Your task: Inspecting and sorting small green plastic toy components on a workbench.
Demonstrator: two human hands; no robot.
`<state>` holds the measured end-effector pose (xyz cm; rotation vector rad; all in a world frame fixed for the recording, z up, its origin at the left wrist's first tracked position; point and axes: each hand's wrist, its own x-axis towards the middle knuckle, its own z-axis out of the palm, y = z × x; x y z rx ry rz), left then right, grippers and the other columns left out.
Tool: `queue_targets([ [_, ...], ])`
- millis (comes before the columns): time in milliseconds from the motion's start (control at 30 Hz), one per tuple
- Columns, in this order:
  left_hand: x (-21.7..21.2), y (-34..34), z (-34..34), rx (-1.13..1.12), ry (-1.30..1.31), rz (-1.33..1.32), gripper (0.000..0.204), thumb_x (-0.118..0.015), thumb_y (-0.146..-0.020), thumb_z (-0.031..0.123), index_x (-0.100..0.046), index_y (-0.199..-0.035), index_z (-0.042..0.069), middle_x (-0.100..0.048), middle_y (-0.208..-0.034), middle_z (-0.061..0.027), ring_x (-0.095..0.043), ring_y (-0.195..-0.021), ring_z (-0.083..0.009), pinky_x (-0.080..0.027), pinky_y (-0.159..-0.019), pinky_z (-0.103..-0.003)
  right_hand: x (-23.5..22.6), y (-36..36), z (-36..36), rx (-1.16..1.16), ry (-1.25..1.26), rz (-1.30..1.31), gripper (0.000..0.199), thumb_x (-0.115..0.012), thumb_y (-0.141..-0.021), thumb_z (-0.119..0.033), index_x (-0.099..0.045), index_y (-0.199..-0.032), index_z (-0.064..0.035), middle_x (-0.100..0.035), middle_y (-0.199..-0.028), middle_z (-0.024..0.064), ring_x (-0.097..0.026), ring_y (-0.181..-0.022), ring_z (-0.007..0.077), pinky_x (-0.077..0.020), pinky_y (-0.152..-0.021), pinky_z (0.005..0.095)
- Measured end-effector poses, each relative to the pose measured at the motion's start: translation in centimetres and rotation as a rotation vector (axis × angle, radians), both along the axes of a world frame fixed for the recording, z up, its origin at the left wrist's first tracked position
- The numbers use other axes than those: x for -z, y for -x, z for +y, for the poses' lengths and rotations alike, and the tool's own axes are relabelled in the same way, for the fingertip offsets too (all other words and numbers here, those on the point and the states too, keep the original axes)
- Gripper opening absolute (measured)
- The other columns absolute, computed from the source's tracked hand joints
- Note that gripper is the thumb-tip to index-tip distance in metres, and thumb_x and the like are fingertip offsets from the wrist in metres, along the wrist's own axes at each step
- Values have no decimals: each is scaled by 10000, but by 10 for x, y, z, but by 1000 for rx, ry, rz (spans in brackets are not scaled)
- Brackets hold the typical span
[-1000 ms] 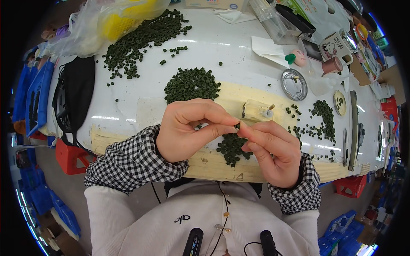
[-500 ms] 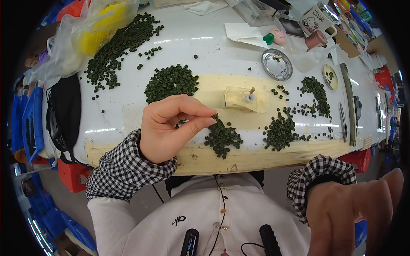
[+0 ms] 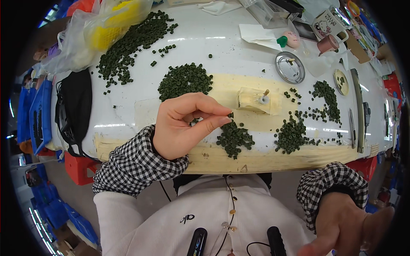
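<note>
My left hand (image 3: 183,126) is over the front middle of the table, thumb and forefinger pinched on a small dark green ring-like part (image 3: 231,115). Just beyond its fingertips sits a block wrapped in cream tape (image 3: 247,102), with a small grey peg and a brown stub on top. Below the fingertips lies a small pile of the same green parts (image 3: 235,141). My right hand (image 3: 346,226) hangs off the table at the lower right, near the camera and partly blurred. Its thumb and fingers are apart, and I see nothing in it.
More green parts lie in a round heap (image 3: 185,81), a long heap (image 3: 136,40) and right-hand piles (image 3: 290,134). A round metal lid (image 3: 290,67), a mug (image 3: 329,25) and tweezers (image 3: 352,128) are at the right. A black bag (image 3: 74,109) lies at the left edge.
The whole view has shifted, so the table appears farther right. My left hand keeps its pinch near the block. My right hand has turned and its thumb now stands apart from the fingers.
</note>
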<state>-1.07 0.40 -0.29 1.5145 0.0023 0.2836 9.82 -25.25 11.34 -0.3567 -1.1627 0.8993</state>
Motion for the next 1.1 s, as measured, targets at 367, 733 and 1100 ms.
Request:
queue_targets([
  [367,-3,-5,-1,105,-125,29,168,-653,-823,-80,-669,-984,-35,-665,-936,-98,-653,-865,-125,-521,-794,-226,38,-13,13,683,497,-580,31,-600,-887,-60,-613,-868,-39,-579,-923,160,-621,-828,280,-491,-851,377],
  [733,4,-3,1,69,-63,116,177,-659,-828,-55,-666,-1005,-44,-677,-943,-95,-652,-836,-99,-521,-754,-204,101,-25,11,1080,769,-1510,148,-739,-683,-30,-661,-807,-43,-581,-784,50,-525,-810,252,-418,-785,375],
  [1100,1,-4,1,89,32,181,176,-639,-830,-107,-628,-1002,-70,-655,-969,-122,-654,-943,-165,-537,-864,-267,115,-13,15,1281,706,-1591,142,-720,-673,-45,-634,-785,-46,-547,-761,44,-534,-785,232,-421,-814,381],
])
